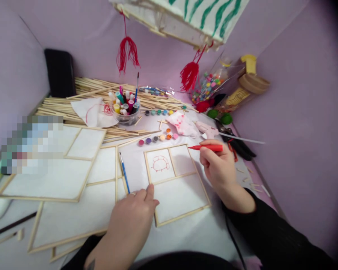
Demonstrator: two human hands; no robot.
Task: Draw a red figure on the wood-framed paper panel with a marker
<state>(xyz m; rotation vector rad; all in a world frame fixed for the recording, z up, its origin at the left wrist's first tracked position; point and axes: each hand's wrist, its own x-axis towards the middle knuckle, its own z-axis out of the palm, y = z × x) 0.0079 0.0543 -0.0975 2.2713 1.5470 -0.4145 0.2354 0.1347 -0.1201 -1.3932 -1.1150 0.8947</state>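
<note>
A red marker (207, 147) is held in my right hand (218, 168), its tip pointing left above the top right corner of a small wood-framed panel (180, 195). Thin sticks divide this panel into two small upper cells and one wide lower cell. A red outline drawing (160, 164), rounded with short strokes around it, fills the upper left cell; the other cells look white. My left hand (135, 210) lies at the panel's left edge, fingertips touching the frame and thumb apart. Just beyond it a blue paintbrush (124, 173) rests on the table.
More framed panels (73, 217) overlap on the left. Behind stand a cup of markers (126, 116), paint pots (155, 138), piled sticks (101, 88) and a pink glue gun (207, 129). A lantern-like piece with red tassels (190, 75) hangs overhead. Pliers (239, 144) lie right.
</note>
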